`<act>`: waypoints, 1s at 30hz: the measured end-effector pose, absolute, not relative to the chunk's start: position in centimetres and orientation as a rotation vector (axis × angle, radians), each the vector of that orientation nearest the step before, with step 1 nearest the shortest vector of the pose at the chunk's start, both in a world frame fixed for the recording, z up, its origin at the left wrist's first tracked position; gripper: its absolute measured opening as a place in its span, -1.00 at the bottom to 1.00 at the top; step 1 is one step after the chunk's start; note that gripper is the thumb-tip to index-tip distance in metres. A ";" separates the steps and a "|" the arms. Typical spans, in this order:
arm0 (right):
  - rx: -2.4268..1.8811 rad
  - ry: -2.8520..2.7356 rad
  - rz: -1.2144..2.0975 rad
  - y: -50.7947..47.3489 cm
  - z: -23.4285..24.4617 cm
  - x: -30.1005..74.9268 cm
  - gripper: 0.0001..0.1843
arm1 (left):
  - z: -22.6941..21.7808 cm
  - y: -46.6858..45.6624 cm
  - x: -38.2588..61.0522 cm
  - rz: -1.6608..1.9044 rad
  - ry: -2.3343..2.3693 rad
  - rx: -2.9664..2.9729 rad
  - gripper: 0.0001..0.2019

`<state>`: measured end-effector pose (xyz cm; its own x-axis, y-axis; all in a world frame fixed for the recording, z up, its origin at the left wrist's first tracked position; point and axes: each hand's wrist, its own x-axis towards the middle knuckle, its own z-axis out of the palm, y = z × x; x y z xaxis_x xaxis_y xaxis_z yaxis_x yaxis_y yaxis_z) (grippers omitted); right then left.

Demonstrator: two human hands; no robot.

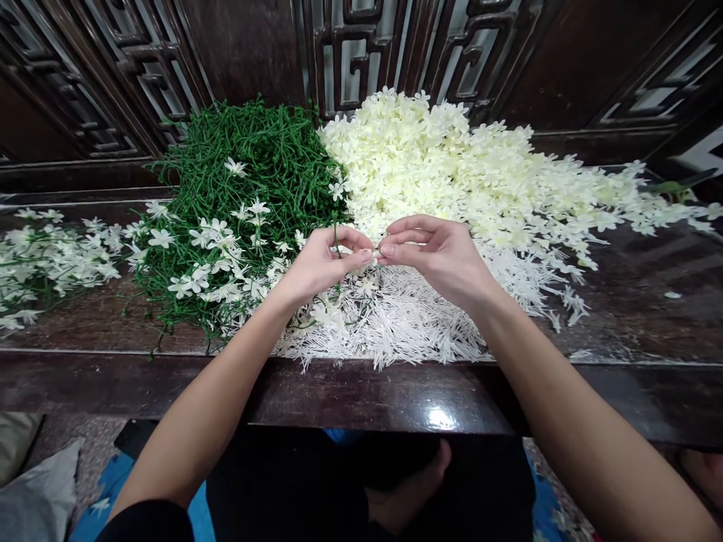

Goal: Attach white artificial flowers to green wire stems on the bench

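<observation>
My left hand [324,262] is closed in a pinch on a thin green stem [337,239] that sticks up between its fingers. My right hand [437,252] meets it fingertip to fingertip, pinching a small white piece I cannot make out. Both hands hover over a heap of white spiky plastic pieces [407,320] on the dark wooden table [621,316]. Behind them lie a pile of green stems [254,162] and a large pile of cream flower heads [452,162].
Finished stems with white flowers [203,256] lie at the left of the green pile, and more [45,256] at the far left. A carved dark wooden screen [361,53] stands behind the table. Below the table edge are my lap, blue cloth and a grey bag [39,489].
</observation>
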<state>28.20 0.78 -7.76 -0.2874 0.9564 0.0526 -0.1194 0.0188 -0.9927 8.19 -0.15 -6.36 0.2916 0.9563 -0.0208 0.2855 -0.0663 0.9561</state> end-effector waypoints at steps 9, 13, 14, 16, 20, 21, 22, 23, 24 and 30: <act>-0.985 -1.388 1.411 0.7 -7.6 28.4 -0.51 | -6.6 0.0 8.2 0.846 1.162 1.576 -0.92; -1.004 -1.403 1.396 0.7 -7.6 28.4 -0.49 | -6.6 -0.1 8.3 0.836 1.169 1.579 -0.92; -1.014 -1.407 1.392 0.7 -7.6 28.4 -0.49 | -6.6 -0.1 8.3 0.836 1.170 1.579 -0.92; -1.029 -1.416 1.379 0.7 -7.5 28.3 -0.47 | -6.6 -0.1 8.3 0.840 1.167 1.582 -0.93; -1.043 -1.424 1.367 0.6 -7.4 28.3 -0.46 | -6.6 -0.1 8.3 0.827 1.174 1.568 -0.92; -1.041 -1.421 1.371 0.6 -7.4 28.3 -0.46 | -6.6 0.0 8.3 0.819 1.178 1.564 -0.92; -1.038 -1.416 1.377 0.6 -7.4 28.3 -0.47 | -6.6 0.0 8.2 0.815 1.179 1.562 -0.91; -1.031 -1.410 1.383 0.6 -7.4 28.3 -0.48 | -6.6 0.0 8.2 0.816 1.179 1.562 -0.90; -1.026 -1.406 1.388 0.6 -7.4 28.3 -0.49 | -6.7 0.0 8.2 0.816 1.175 1.563 -0.90; -1.031 -1.423 1.381 0.4 -7.3 28.3 -0.51 | -6.7 -0.1 8.1 0.811 1.184 1.549 -0.89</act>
